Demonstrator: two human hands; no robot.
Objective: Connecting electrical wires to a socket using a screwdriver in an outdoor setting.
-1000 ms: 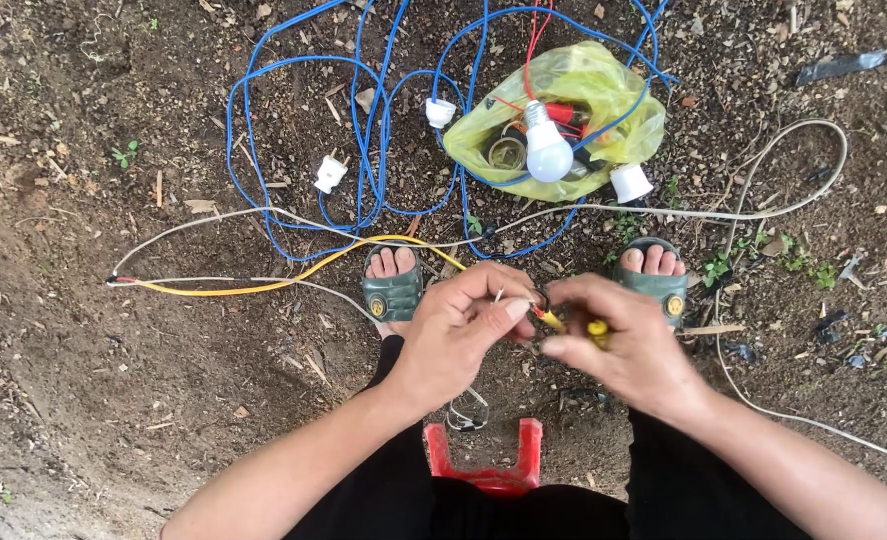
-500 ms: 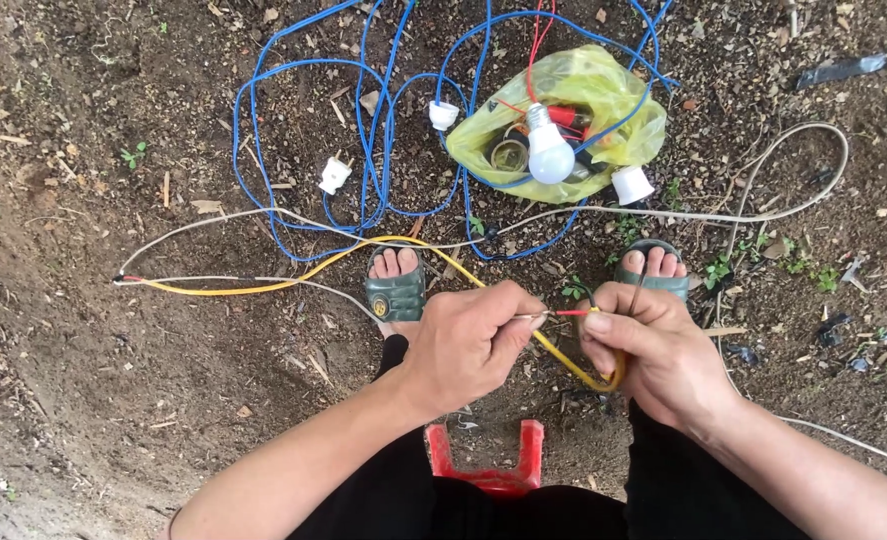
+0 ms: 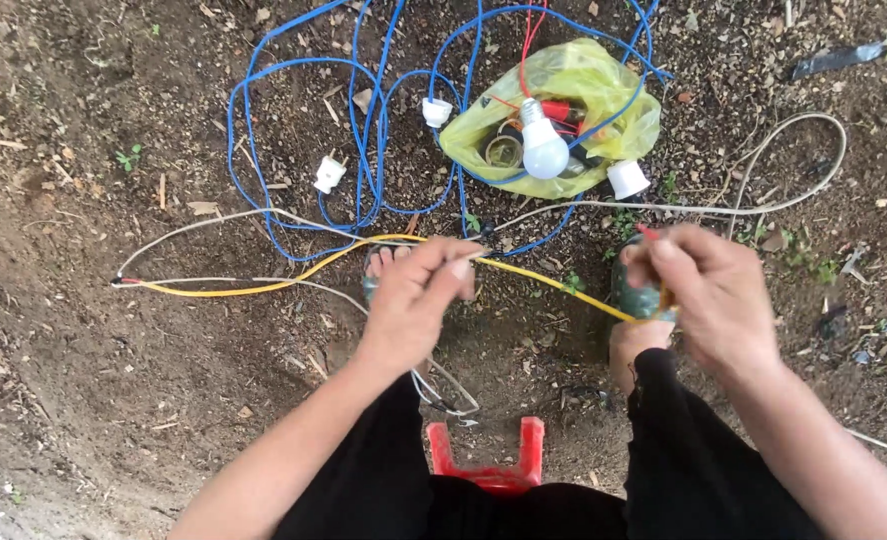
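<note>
Both hands pinch the yellow wire (image 3: 553, 280) taut — left hand (image 3: 413, 305) at nine o'clock, right hand (image 3: 713, 290) at three — and harder pulling could slip it from either grip.

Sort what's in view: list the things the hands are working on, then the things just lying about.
In hand:
- left hand pinching the yellow wire
- right hand gripping the same wire's other end

Lying about:
- blue wire
- yellow bag
- light bulb
- white plug
- red stool
</note>
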